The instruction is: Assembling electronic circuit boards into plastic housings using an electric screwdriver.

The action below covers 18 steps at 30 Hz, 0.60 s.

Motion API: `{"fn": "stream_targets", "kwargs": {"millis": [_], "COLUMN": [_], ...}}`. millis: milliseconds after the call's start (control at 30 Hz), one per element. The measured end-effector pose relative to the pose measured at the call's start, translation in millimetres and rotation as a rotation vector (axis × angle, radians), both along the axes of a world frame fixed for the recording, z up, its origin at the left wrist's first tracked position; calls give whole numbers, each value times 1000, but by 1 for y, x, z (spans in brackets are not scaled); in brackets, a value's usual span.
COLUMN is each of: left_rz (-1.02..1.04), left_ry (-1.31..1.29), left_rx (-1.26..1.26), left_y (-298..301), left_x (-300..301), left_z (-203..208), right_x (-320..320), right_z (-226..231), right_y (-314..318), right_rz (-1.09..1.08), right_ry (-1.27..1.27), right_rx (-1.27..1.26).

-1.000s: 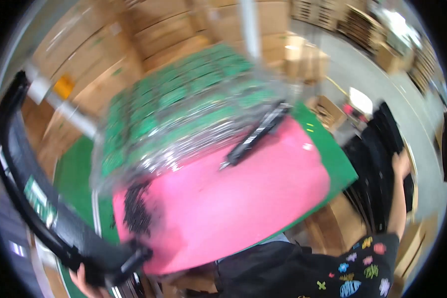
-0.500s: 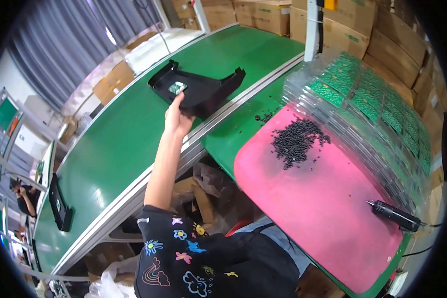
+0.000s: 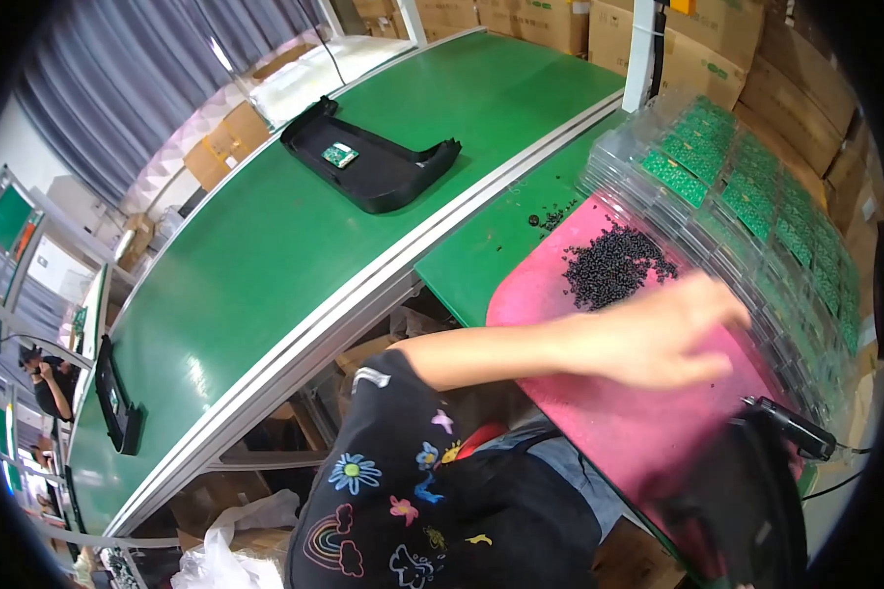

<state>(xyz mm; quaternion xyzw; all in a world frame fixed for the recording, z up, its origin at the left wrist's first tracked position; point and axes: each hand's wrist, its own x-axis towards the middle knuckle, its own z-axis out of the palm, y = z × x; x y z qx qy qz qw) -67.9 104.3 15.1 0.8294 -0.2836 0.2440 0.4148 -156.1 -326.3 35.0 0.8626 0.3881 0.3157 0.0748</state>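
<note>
My left hand (image 3: 673, 339), blurred by motion, reaches across above the pink mat (image 3: 599, 417). Its thumb and fingers look apart, with nothing visible between them. A blurred black plastic shell (image 3: 737, 496) has come over the mat's lower right part; what carries it is hidden, and my right hand does not show. Another black plastic housing (image 3: 388, 177) lies on the green conveyor belt (image 3: 255, 245), with a small green circuit board (image 3: 341, 155) inside it. Beyond my left hand, a pile of small black parts (image 3: 609, 265) is spread on the mat.
Stacked clear trays of green circuit boards (image 3: 746, 187) line the mat's right side. A black electric screwdriver (image 3: 796, 429) with a cable lies near them. Another black housing (image 3: 118, 398) sits far left on the belt. Cardboard boxes (image 3: 530, 34) stand behind. A person (image 3: 54, 383) is at far left.
My left hand has let go of the black housing on the belt and swung right over the mat. A dark shell has appeared at the lower right.
</note>
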Motion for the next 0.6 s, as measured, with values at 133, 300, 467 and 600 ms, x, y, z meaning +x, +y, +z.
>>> {"fn": "stream_targets", "kwargs": {"millis": [133, 300, 467, 600], "left_rz": [-232, -197, -159, -206], "left_ry": [84, 180, 138, 154], "left_rx": [355, 434, 399, 395], "left_y": [-55, -41, -25, -33], "left_x": [23, 58, 61, 65], "left_z": [9, -27, -24, -15], "right_x": [-3, 61, 172, 252], "right_z": [-42, 2, 50, 43], "right_y": [-20, 66, 109, 158], "right_rz": [96, 211, 123, 43], "right_ry": [282, 587, 292, 351], "right_rx": [-39, 152, 260, 347]}}
